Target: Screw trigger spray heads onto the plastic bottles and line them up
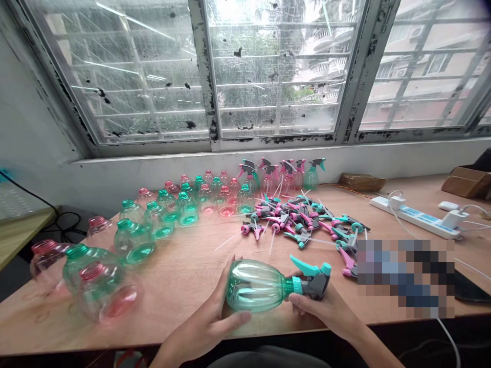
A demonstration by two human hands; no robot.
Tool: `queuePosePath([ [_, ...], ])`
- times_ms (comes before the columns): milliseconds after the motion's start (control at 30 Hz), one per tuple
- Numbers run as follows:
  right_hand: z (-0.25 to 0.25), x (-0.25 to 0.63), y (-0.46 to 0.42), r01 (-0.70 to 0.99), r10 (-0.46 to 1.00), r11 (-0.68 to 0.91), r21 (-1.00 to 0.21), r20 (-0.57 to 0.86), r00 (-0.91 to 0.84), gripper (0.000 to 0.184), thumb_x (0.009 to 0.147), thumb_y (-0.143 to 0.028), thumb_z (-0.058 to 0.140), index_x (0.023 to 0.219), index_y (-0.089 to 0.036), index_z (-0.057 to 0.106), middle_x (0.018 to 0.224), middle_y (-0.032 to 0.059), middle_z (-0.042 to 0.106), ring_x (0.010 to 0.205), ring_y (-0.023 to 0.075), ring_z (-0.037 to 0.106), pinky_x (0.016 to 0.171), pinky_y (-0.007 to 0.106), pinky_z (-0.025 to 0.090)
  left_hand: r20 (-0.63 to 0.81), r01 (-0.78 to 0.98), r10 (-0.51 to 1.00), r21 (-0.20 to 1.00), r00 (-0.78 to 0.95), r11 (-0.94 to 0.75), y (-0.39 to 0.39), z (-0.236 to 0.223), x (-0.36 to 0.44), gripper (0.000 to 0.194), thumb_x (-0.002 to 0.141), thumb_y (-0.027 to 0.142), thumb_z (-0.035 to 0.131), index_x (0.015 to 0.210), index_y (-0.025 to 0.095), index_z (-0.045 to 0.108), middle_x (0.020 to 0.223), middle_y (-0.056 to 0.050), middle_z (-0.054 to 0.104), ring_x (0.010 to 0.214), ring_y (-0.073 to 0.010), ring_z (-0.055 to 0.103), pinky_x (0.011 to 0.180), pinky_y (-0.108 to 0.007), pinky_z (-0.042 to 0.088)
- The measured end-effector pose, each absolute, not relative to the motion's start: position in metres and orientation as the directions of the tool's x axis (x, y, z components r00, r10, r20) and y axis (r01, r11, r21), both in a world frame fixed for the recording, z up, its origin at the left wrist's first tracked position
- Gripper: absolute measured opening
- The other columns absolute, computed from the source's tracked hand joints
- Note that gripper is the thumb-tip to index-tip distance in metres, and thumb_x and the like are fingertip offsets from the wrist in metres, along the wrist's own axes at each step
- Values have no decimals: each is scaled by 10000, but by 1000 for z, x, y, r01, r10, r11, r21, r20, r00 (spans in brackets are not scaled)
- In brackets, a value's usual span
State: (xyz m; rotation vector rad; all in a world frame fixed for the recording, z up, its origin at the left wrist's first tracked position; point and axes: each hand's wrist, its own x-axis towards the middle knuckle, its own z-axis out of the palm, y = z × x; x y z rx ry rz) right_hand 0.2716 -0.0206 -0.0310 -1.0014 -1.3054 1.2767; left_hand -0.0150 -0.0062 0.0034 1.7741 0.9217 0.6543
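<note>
A clear green spray bottle (257, 286) lies sideways in front of me, above the table's front edge. Its grey and teal trigger sprayer (316, 281) sits at the neck and points right. My left hand (217, 312) is wrapped round the bottle's base, thumb below and fingers behind. With thumb and fingers my right hand (316, 306) grips the teal collar (296, 286) under the sprayer head; some of its fingers are hidden. Just beyond the bottle lies a pile of loose trigger sprayers (303, 217) in pink, teal and grey, with thin white tubes.
Open-necked green and pink bottles (134, 243) stand in rows along the left and back. Several bottles with sprayers fitted (289, 176) stand by the wall. A white power strip (416, 217) with plugs lies at right, near a cardboard box (466, 181). One patch at right is pixelated.
</note>
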Motion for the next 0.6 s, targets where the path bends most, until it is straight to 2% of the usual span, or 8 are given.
queuePosePath([
  [133, -32, 272, -20, -105, 983, 94, -990, 109, -149, 429, 800, -483, 841, 1064, -183, 689, 649, -13, 705, 578, 165, 611, 609, 302, 503, 31, 303, 826, 922, 563, -242, -6, 2, -15, 995, 992, 401, 620, 1613, 363, -158, 1750, -18, -3, 1600, -290, 56, 1301, -500, 30],
  [367, -35, 272, -19, -123, 981, 117, -985, 134, -139, 435, 803, -475, 845, 1091, -201, 669, 634, -24, 701, 563, 169, 621, 597, 308, 517, 42, 273, 831, 934, 555, -230, -6, 2, -15, 1004, 981, 372, 638, 1616, 357, -140, 1749, -18, -7, 1600, -309, 32, 1296, -525, 37],
  [500, -35, 272, -19, -138, 980, 116, -984, 136, -148, 431, 810, -466, 844, 1089, -192, 662, 634, -23, 698, 565, 165, 624, 591, 300, 525, 11, 283, 833, 938, 553, -200, -5, 2, -15, 1033, 967, 409, 656, 1619, 325, -141, 1748, -44, 24, 1598, -320, 44, 1296, -531, 39],
  [600, -35, 273, -19, -123, 980, 110, -986, 128, -150, 436, 807, -482, 841, 1074, -182, 672, 634, -11, 702, 564, 169, 624, 579, 301, 519, 9, 300, 840, 932, 543, -204, -5, 1, -16, 1032, 949, 454, 672, 1634, 307, -85, 1748, -53, 35, 1597, -333, 34, 1302, -510, 39],
])
